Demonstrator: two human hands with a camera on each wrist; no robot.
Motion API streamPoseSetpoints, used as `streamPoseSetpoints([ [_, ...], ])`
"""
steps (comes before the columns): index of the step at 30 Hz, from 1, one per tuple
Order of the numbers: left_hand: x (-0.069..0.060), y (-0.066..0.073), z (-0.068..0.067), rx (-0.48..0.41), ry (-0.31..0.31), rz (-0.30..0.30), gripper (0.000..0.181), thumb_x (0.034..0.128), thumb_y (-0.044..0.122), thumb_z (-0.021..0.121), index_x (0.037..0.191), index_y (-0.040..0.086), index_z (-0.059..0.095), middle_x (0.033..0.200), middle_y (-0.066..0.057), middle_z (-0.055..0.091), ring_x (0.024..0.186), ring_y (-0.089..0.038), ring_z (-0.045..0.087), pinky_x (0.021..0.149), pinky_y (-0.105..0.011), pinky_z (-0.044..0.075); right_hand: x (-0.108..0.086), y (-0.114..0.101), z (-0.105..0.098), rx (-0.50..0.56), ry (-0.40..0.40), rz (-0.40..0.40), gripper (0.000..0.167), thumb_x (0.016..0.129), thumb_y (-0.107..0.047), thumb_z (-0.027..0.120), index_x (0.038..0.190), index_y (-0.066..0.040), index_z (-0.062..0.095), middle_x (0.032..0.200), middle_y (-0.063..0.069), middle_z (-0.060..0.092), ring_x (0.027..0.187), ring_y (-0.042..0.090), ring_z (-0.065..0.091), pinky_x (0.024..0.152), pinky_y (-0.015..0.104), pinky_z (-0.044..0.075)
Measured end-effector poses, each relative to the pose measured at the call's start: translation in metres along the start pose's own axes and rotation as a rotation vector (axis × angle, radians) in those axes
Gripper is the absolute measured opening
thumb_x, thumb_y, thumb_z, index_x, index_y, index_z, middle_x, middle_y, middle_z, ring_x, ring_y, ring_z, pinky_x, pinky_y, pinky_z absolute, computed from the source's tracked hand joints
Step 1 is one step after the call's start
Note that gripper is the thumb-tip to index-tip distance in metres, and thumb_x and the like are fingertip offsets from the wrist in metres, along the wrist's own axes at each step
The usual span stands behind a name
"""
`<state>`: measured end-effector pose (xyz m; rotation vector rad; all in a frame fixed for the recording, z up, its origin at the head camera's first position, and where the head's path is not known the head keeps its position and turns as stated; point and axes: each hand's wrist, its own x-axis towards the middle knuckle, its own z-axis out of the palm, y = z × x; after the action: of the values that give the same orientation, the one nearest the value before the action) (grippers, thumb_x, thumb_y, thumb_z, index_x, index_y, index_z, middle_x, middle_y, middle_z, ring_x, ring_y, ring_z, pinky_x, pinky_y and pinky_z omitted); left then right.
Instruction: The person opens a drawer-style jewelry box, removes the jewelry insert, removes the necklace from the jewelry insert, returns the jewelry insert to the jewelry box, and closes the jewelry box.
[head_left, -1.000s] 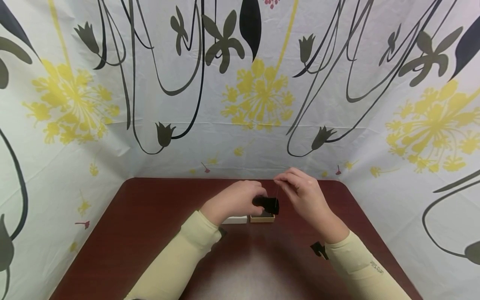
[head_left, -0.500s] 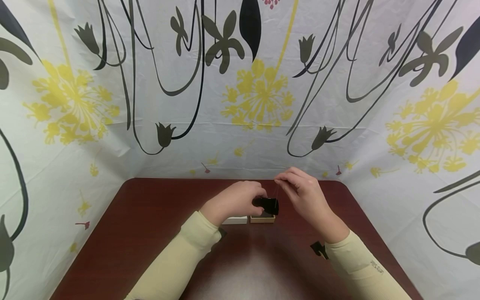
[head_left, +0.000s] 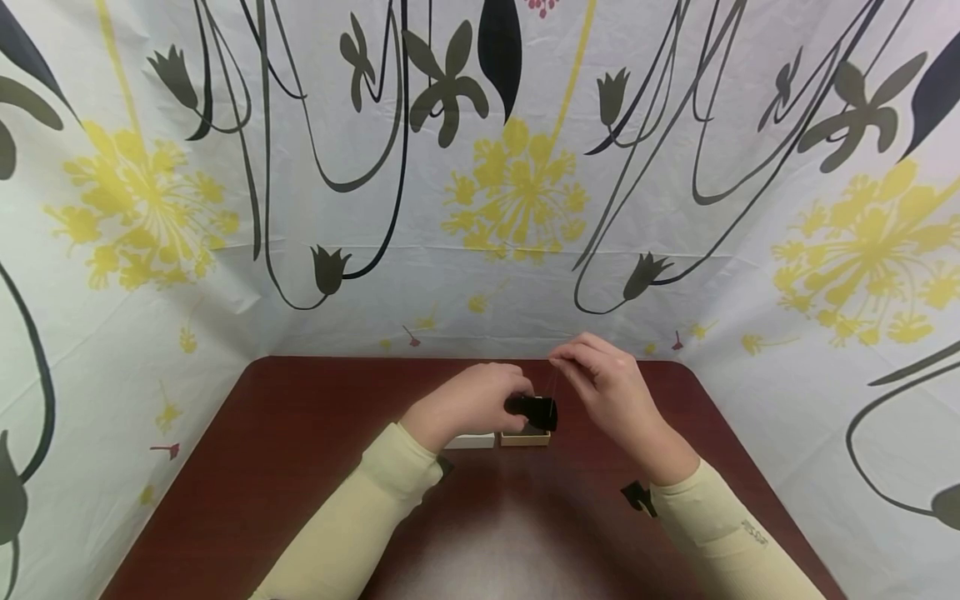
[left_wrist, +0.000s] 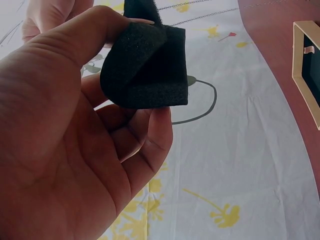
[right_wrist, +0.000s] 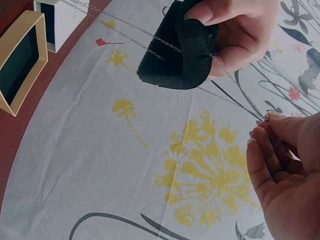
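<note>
My left hand [head_left: 472, 402] holds a folded black foam pad [left_wrist: 145, 70] between thumb and fingers, above the table's far part. The pad is bent over, with a hollow facing outward. My right hand [head_left: 611, 385], to the right and slightly higher, pinches the end of a thin silver chain necklace [right_wrist: 232, 102] between thumb and fingertips. Two strands run from those fingertips to the foam, and two more run out past its other side in the right wrist view. How the chain passes through the foam is partly hidden.
Below the hands, a tan-rimmed jewellery box [head_left: 525, 442] with a dark inside stands on the dark red table [head_left: 315, 467]. Beside it is a white box part [head_left: 474, 441]. A black piece [head_left: 639, 498] lies by my right sleeve. A patterned cloth [head_left: 487, 308] hangs behind.
Both hands stay almost still, with the foam pad and chain necklace held as before. The chain beneath my right fingertips now shows as two strands rather than one.
</note>
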<state>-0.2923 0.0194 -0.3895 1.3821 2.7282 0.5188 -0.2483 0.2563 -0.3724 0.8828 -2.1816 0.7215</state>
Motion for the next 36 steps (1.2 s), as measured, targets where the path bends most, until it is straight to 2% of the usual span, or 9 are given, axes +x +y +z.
streamPoseSetpoints([
  [36, 0.0, 0.0011, 0.0012, 0.002, -0.024, -0.013, 0.018, 0.0984, 0.027, 0.083, 0.114, 0.019, 0.08, 0.104, 0.009, 0.066, 0.09, -0.008, 0.062, 0.086, -0.031, 0.054, 0.0081, -0.004, -0.0036, 0.006, 0.014, -0.033, 0.021, 0.095, 0.006, 0.083, 0.107, -0.011, 0.083, 0.102, -0.005, 0.074, 0.084, 0.008, 0.065, 0.073, 0.017, 0.047],
])
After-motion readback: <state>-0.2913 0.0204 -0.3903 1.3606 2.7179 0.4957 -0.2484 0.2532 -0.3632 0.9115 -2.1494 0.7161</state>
